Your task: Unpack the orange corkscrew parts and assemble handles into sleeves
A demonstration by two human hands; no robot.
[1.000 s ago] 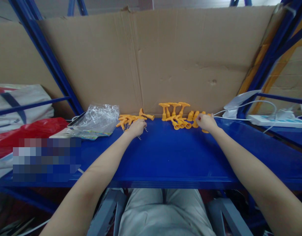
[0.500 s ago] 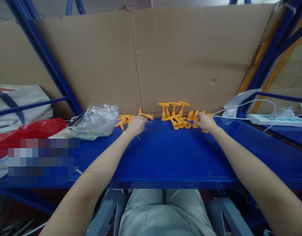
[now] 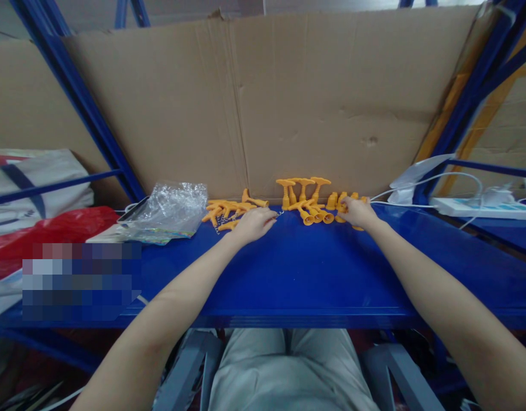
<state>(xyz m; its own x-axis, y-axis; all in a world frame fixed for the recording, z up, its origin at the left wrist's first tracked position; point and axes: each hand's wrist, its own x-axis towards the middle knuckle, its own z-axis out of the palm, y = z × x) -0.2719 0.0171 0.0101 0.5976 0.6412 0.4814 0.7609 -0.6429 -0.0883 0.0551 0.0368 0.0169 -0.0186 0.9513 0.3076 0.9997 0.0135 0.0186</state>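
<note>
My left hand (image 3: 255, 224) is closed around a corkscrew, whose thin metal spiral (image 3: 280, 214) sticks out to the right past the fingertips; its handle is hidden in the hand. Just left of it lies a pile of orange T-handled corkscrews (image 3: 211, 216) with bare spirals. My right hand (image 3: 357, 212) pinches an orange bell-shaped sleeve (image 3: 340, 217) among several such sleeves (image 3: 332, 201); the fingers partly cover them. Between the hands, a few corkscrews with sleeves on stand upright (image 3: 303, 189) by the cardboard, and several more lie in front, bell ends (image 3: 317, 217) toward me.
Cardboard (image 3: 314, 103) closes off the back of the blue shelf (image 3: 297, 274). Clear plastic bags (image 3: 168, 211) and a red bag (image 3: 52, 228) lie at left. A white power strip (image 3: 481, 209) with cables is at right, beside blue metal posts (image 3: 468, 108).
My left hand has moved right and slightly toward me, away from the pile, with one corkscrew in it. My right hand has stayed at the sleeves.
</note>
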